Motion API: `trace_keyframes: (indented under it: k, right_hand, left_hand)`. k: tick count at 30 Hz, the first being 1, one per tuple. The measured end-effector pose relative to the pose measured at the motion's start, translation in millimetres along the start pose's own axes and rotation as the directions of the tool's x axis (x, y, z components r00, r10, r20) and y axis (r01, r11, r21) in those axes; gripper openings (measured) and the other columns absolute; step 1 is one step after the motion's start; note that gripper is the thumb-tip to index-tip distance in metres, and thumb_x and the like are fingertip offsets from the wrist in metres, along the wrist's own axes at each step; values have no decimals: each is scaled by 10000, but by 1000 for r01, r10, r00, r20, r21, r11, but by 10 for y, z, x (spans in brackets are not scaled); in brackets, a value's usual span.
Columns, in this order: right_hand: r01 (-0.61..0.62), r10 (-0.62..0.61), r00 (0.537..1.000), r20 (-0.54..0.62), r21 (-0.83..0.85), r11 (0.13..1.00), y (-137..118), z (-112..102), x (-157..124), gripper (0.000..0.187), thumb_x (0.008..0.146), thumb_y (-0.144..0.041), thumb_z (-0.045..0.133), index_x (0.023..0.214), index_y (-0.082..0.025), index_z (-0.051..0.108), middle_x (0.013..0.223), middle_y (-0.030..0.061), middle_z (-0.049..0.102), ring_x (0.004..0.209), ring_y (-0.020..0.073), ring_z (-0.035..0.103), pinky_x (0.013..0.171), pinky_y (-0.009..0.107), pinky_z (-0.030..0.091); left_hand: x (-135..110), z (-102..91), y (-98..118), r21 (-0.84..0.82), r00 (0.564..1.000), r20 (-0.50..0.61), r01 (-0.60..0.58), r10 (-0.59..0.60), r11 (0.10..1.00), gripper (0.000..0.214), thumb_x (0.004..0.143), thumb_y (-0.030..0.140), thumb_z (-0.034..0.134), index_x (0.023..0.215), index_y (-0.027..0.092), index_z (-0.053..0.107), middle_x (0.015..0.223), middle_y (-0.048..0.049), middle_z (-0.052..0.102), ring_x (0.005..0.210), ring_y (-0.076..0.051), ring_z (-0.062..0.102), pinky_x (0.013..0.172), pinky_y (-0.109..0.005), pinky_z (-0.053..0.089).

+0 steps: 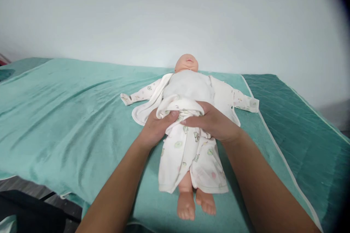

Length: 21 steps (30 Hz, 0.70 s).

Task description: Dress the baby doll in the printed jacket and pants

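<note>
A baby doll (186,63) lies on its back on a teal towel (68,116), head away from me, bare feet (194,204) toward me. It wears white printed trousers (188,156), and an open white printed top (226,96) is spread under it with both sleeves out. My left hand (157,127) and my right hand (212,120) are both closed on the rolled white waistband (179,106) at the doll's belly, thumbs meeting in the middle.
The towel covers a bed that runs to a white wall. A darker green quilted cover (300,123) shows at the right. At the lower left lie dark floor and a black object (30,214).
</note>
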State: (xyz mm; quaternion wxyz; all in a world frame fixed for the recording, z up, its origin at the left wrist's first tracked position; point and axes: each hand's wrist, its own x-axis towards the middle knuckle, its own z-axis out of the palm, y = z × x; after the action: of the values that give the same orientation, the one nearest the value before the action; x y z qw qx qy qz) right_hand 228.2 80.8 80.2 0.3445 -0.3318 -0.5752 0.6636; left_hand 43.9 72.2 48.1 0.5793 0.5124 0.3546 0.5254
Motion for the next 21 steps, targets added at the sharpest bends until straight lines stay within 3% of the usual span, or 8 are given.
trace_keyframes:
  k: [2, 5, 8, 11, 14, 17, 21]
  right_hand:
    - [44, -34, 997, -65, 155, 987, 47, -12, 30, 319, 767, -270, 757, 1072, -190, 712, 877, 24, 739, 792, 211, 694, 700, 316, 542]
    - [77, -63, 997, -54, 293, 953, 81, -31, 76, 225, 783, -243, 731, 996, -172, 724, 867, 40, 736, 771, 203, 694, 686, 304, 546]
    - [76, -72, 997, -23, 310, 948, 65, -22, 81, 235, 810, -272, 719, 1021, -167, 723, 861, 49, 730, 765, 199, 690, 655, 293, 543]
    - [54, -56, 998, 6, 204, 977, 2, 5, 38, 348, 796, -296, 749, 1121, -180, 702, 915, 48, 734, 828, 207, 695, 694, 296, 549]
    - [9, -11, 993, 122, 21, 1000, -82, 6, -12, 475, 734, -252, 804, 1191, -213, 678, 990, 24, 735, 908, 209, 691, 752, 287, 545]
    - [-59, 95, 969, 229, -158, 986, -131, -25, -32, 471, 707, -248, 823, 1160, -228, 697, 971, 4, 743, 895, 203, 690, 734, 269, 537]
    - [-100, 159, 958, 237, -243, 965, -120, -57, -29, 359, 756, -329, 779, 1083, -193, 721, 968, 28, 746, 889, 220, 690, 736, 294, 534]
  left_hand:
    - [-2, -4, 35, 108, 998, 64, -16, 9, 994, 371, 786, 447, 737, 1024, 163, 732, 962, -67, 747, 932, -258, 685, 782, -327, 535]
    - [7, -3, 83, 219, 985, 170, 2, -40, 976, 399, 680, 388, 831, 991, 156, 737, 947, -64, 745, 927, -283, 679, 771, -338, 535]
    - [6, 32, 84, 142, 985, 159, 45, -67, 989, 397, 675, 341, 839, 1009, 153, 734, 969, -79, 745, 984, -305, 675, 821, -373, 541]
    - [-21, 89, 71, -101, 994, 93, 63, -54, 993, 439, 731, 386, 794, 1092, 149, 710, 1037, -110, 737, 1015, -310, 678, 870, -416, 542]
    - [-61, 119, 104, -232, 990, 52, 137, -128, 963, 463, 738, 430, 782, 1103, 156, 703, 984, -107, 744, 959, -302, 696, 845, -419, 557]
    - [-96, 108, 153, -260, 982, 24, 185, -185, 948, 444, 730, 452, 783, 1061, 165, 713, 884, -85, 743, 886, -287, 705, 783, -397, 568]
    - [-180, 118, 142, -124, 987, -119, 93, -108, 988, 342, 713, 421, 808, 907, 154, 718, 813, -57, 728, 787, -223, 688, 724, -330, 553]
